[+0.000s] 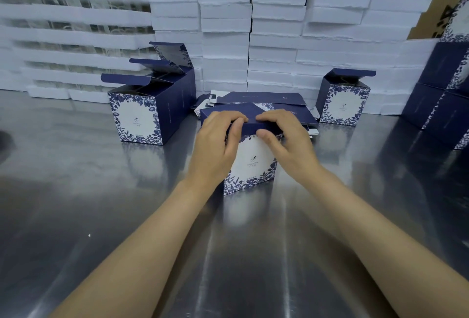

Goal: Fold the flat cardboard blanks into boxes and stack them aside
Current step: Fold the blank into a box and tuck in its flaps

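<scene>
Head view: your left hand (218, 141) and right hand (288, 140) are pinching the flap (253, 122) atop the box (251, 165), needing even downward pressure.

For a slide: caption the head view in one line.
Left hand and right hand grip the top flap of a box on a steel table.

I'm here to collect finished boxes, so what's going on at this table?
A person is folding a blue floral box on the steel table: the left hand and right hand grip the dark flap on top. Flat blanks lie right behind it. Three folded boxes with lids up stand in a row at left, and a lone box stands at right.
</scene>
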Available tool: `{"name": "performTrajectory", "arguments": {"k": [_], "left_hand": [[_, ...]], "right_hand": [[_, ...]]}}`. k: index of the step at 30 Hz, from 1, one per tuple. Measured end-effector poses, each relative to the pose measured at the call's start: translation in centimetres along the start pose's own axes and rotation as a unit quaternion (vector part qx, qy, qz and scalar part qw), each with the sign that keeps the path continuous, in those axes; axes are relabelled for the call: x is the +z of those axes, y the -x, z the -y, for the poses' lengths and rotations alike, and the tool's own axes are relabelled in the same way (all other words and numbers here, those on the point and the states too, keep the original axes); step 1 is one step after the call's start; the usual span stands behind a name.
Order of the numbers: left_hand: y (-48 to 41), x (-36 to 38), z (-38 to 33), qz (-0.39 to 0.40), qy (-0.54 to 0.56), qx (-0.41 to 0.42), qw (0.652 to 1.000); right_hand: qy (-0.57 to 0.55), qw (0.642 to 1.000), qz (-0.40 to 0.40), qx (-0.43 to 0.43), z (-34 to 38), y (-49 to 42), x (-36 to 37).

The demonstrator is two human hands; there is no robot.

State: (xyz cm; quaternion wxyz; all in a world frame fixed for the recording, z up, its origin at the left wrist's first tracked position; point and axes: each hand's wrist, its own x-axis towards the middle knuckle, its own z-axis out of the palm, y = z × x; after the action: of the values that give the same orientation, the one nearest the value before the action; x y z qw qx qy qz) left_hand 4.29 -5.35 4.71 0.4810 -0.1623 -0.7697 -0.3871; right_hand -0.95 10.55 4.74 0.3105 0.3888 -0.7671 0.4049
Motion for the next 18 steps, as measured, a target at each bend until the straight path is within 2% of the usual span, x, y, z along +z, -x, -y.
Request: {"name": "performTrajectory", "arguments": {"k": [6, 12, 16, 18], "left_hand": [[-0.9, -0.3, -0.8, -0.04, 0.081, -0.065, 0.994], [-1.0, -0.2, -1.2, -0.061, 0.099, -0.065, 0.991], [-1.1, -0.3, -0.8, -0.076, 0.115, -0.093, 0.986], [-1.1, -0.2, -0.9, -0.08, 0.138, -0.111, 0.981]], "right_hand": [[-0.019, 1.0, -0.004, -0.005, 1.9, -2.2, -1.5], [0.073, 0.994, -0.03, -0.075, 2.8, -2.9, -2.2], [-0.029, 0.999, -0.016, -0.018, 2.4, -2.6, -3.1], [-0.028, 0.999, -0.032, -0.024, 2.3, -2.6, -3.3]]}}
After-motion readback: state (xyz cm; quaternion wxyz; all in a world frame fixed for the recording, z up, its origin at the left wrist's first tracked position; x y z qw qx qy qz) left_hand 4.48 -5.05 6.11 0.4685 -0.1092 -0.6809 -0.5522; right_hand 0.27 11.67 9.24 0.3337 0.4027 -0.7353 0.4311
